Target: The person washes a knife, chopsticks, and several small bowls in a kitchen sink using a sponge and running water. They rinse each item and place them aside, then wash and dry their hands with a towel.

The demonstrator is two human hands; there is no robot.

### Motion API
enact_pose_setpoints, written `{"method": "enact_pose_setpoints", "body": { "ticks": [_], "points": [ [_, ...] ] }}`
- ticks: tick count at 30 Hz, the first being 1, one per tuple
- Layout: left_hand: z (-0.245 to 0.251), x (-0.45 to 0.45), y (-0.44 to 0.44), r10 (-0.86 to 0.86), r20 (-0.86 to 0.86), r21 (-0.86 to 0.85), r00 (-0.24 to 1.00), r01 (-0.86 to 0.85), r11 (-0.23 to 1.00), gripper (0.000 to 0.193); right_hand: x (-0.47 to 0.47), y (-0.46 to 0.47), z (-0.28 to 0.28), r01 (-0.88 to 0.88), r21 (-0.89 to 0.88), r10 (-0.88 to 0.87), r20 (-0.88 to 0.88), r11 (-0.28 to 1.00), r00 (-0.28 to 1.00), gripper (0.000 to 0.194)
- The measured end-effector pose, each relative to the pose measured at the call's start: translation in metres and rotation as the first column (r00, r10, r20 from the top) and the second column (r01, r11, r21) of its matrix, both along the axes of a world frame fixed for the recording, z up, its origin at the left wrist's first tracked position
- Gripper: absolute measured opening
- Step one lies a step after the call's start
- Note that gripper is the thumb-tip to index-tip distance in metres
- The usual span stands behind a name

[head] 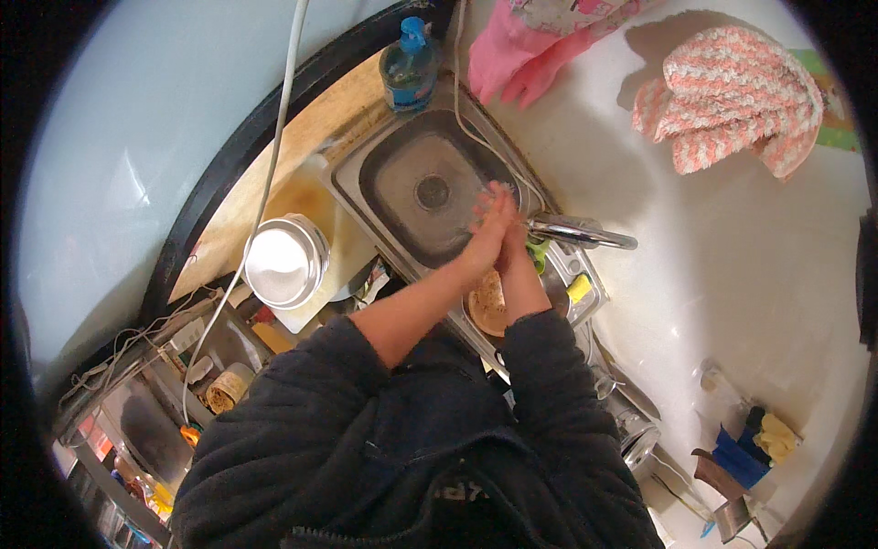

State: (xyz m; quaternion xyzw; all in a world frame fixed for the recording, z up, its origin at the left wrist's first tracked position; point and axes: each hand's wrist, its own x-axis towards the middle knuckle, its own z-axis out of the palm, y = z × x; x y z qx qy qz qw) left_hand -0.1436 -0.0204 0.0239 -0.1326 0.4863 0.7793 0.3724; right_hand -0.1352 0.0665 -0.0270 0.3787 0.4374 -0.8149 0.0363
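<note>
My left hand [488,239] and my right hand [512,230] are pressed together over the right side of a stainless steel sink basin [391,178]. Several fingertips are spread apart, and the overlap hides much of my right palm. No object shows between the hands. Close to my right wrist, a chrome faucet [579,230] reaches over the sink's edge. What seems to be a little water glints at my fingertips. The round drain [433,192] lies to the left of both hands.
A brown bowl [488,309] sits beneath my forearms, near a yellow sponge [579,288]. A blue pump bottle [410,68] stands behind the basin. White stacked containers [285,261] are at left, under a hanging cable [278,130]. Pink rubber gloves [528,55] and a striped towel [730,103] hang on the wall.
</note>
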Motion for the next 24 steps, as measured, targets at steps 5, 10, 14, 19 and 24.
{"method": "enact_pose_setpoints", "body": {
  "ticks": [5, 10, 14, 19, 24],
  "points": [
    [-0.025, -0.024, -0.003, -0.244, 0.094, 0.128, 0.965, 0.232, 0.964, 0.1, 0.019, -0.017, 0.026, -0.107, -0.071, 0.111, 0.061, 0.992, 0.992, 0.045],
    [-0.036, -0.007, 0.004, -0.094, -0.001, 0.04, 0.996, 0.094, 0.995, 0.094, -0.007, -0.005, 0.023, -0.257, -0.053, 0.262, 0.163, 0.965, 0.951, 0.048],
    [-0.012, 0.0, -0.002, -0.039, -0.091, -0.04, 0.995, 0.036, 0.999, 0.091, -0.015, -0.01, 0.005, -0.284, 0.007, 0.278, 0.182, 0.959, 0.943, 0.048],
    [-0.008, -0.021, 0.007, -0.049, 0.172, -0.036, 0.984, 0.056, 0.998, 0.072, -0.003, -0.022, 0.013, 0.02, -0.011, -0.019, 0.074, 1.0, 0.997, 0.045],
    [-0.05, -0.038, 0.037, -0.293, -0.628, -0.553, 0.721, -0.149, 0.82, 0.044, 0.006, -0.035, 0.053, 0.236, -0.064, -0.241, -0.091, 0.97, 0.966, 0.045]
  ]
}}
